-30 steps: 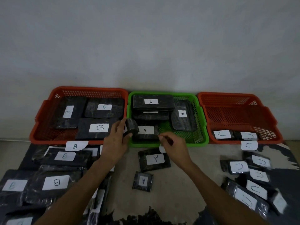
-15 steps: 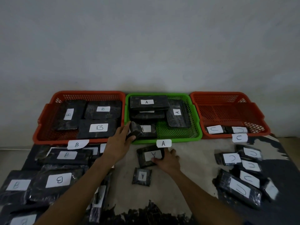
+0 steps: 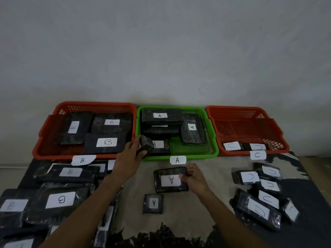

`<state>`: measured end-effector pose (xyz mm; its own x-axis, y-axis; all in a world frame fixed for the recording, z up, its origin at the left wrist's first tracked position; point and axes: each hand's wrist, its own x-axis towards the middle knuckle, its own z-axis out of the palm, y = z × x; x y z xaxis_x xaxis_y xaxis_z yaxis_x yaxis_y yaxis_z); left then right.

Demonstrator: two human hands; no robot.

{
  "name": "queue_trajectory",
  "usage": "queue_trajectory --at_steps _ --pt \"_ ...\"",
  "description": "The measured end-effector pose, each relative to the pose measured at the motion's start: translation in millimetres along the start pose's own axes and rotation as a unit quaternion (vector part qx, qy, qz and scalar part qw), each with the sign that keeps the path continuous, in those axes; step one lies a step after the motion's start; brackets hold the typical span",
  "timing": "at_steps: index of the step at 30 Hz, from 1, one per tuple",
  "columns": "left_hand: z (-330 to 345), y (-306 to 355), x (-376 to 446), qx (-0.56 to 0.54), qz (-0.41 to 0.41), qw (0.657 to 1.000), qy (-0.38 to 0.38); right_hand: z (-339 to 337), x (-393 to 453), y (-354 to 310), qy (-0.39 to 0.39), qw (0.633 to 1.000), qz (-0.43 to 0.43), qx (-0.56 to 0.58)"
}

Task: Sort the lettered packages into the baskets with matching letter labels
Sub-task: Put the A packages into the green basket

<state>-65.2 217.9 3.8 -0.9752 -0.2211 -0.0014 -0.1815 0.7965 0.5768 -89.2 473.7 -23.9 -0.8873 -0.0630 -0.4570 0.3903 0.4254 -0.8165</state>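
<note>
Left hand (image 3: 129,158) grips a small dark pack (image 3: 146,144) over the near-left corner of the green basket (image 3: 211,122), just above an A pack (image 3: 159,145) already lying inside. The held pack's letter isn't readable from here. Right hand (image 3: 194,178) pinches the right edge of a flat A pack (image 3: 170,179) that lies on the floor mat (image 3: 206,208), just in front of the basket's A tag (image 3: 177,160). A smaller A pack (image 3: 153,203) sits nearer, untouched.

Risks, as I judge them:
- The small pack hangs right by the divide between the green basket and the red B basket (image 3: 46,133); a loose release could tip it over the rim into B.
- The green basket's left side is already stacked; another pack dropped on top could slide off or cover labels.
- An edge pinch on the glossy wrap may slip as the flat pack lifts.
- The lift could brush the paper A tag and knock it off.
- B pile (image 3: 60,199) crowds the left forearm; a sweep back may drag packs.

The C basket (image 3: 250,126) on the right holds only a couple of packs.
</note>
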Motion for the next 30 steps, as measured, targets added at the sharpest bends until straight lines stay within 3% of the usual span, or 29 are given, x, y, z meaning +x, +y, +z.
queue_trajectory --at_steps 8,16,24,28,30 --pt "3.2 -3.7 2.4 -0.004 -0.013 1.0 0.012 -46.8 -11.3 -38.2 -0.036 0.992 0.016 0.12" --pt "0.7 -2.2 4.9 -0.05 -0.054 0.997 0.027 -34.6 30.4 -80.8 0.033 0.975 0.014 0.218" --pt "-8.4 -3.3 4.7 -0.103 -0.076 0.99 0.061 10.4 84.1 -101.0 -0.003 0.999 0.039 0.002" --pt "-7.7 -6.1 5.8 -0.113 -0.067 0.989 0.063 33.0 96.4 -97.2 -0.095 0.992 0.017 -0.083" --pt "-4.9 -8.3 5.2 -0.105 -0.069 0.99 0.068 43.6 100.7 -91.8 -0.139 0.973 -0.03 -0.183"
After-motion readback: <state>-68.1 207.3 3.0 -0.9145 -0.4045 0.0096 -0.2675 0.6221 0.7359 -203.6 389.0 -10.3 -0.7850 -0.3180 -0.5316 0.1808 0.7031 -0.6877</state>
